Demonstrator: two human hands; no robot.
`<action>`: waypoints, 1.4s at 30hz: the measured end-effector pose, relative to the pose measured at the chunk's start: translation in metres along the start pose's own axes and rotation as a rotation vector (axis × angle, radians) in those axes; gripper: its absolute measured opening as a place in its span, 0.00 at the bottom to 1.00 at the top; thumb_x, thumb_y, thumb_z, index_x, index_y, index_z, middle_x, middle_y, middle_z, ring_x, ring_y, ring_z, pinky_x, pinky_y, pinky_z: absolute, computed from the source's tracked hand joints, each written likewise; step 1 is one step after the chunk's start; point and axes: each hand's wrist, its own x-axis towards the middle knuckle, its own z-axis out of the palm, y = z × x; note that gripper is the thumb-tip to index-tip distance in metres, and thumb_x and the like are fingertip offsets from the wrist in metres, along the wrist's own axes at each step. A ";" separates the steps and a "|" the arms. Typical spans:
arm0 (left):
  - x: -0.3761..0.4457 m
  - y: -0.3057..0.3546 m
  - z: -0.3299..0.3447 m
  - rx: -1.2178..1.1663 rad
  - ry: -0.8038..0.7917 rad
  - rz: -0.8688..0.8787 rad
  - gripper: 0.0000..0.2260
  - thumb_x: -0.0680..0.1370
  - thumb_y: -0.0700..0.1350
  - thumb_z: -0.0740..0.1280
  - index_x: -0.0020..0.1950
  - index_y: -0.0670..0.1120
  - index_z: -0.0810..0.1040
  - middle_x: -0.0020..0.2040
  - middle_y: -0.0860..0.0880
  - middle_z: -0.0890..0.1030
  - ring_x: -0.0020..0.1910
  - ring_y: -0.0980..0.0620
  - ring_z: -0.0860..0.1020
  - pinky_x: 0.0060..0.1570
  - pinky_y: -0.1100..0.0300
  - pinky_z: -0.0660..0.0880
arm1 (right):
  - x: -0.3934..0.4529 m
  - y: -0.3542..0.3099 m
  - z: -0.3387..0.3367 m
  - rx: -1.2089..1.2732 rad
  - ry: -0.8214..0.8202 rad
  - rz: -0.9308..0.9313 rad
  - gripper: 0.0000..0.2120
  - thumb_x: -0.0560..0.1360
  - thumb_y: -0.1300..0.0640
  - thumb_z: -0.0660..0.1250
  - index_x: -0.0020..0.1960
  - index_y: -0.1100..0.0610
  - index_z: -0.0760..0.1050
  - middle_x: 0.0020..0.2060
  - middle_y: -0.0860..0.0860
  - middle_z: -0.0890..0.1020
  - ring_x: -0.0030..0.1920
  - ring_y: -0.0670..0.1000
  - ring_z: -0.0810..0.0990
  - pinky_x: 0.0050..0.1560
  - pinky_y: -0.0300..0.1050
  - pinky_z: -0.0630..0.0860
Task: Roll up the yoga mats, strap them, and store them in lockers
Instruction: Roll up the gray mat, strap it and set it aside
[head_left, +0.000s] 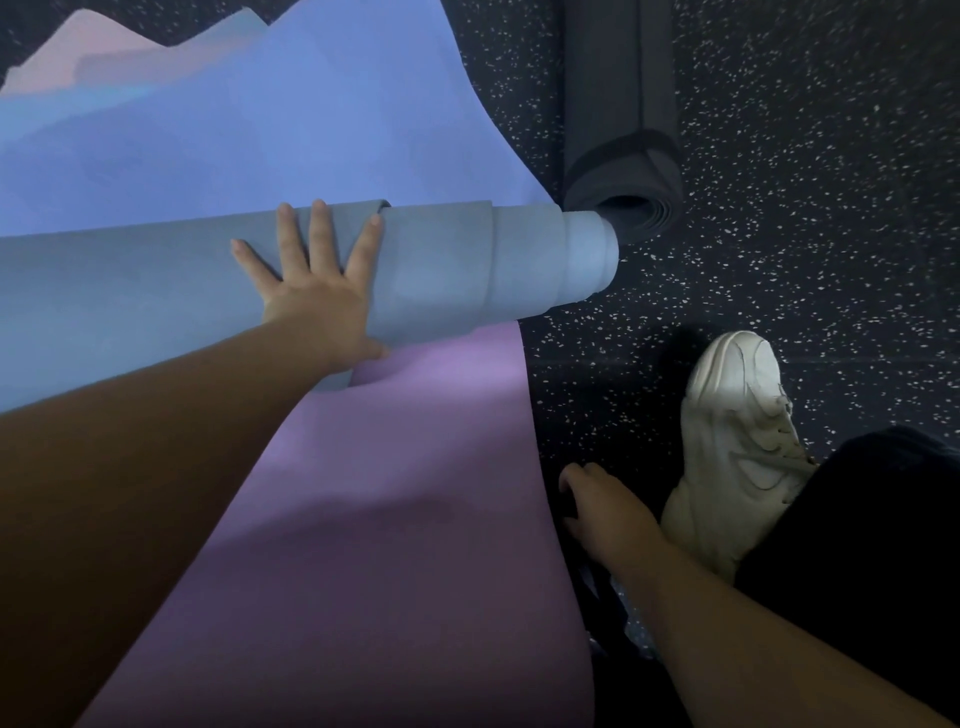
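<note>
The soft blue yoga mat (441, 260) is getting rolled; the left hand (317, 291) is pressing flat, fingers spread. Strapping and lockers are still waiting.

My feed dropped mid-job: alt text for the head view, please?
The left hand presses flat on a half-rolled blue yoga mat lying over a purple mat. The right hand reaches to the speckled floor beside a white sneaker.
</note>
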 end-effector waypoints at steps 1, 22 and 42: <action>0.000 0.000 0.000 -0.004 0.002 0.001 0.56 0.69 0.66 0.69 0.73 0.54 0.26 0.76 0.40 0.32 0.74 0.34 0.33 0.65 0.26 0.42 | -0.001 0.001 0.001 0.001 0.013 0.001 0.13 0.76 0.60 0.64 0.60 0.57 0.69 0.57 0.53 0.73 0.53 0.52 0.74 0.51 0.47 0.74; -0.002 0.004 0.000 0.021 -0.010 -0.021 0.57 0.68 0.69 0.68 0.73 0.54 0.24 0.75 0.39 0.32 0.74 0.34 0.33 0.66 0.27 0.43 | 0.023 -0.048 -0.089 0.728 0.604 0.055 0.11 0.75 0.63 0.61 0.41 0.50 0.76 0.29 0.47 0.77 0.29 0.48 0.73 0.33 0.43 0.71; 0.007 0.002 0.006 0.006 0.013 -0.011 0.57 0.67 0.70 0.67 0.73 0.53 0.25 0.75 0.39 0.31 0.73 0.34 0.32 0.65 0.26 0.42 | 0.084 -0.037 -0.132 0.703 0.516 0.188 0.35 0.75 0.51 0.67 0.76 0.57 0.56 0.74 0.58 0.58 0.74 0.57 0.56 0.74 0.52 0.55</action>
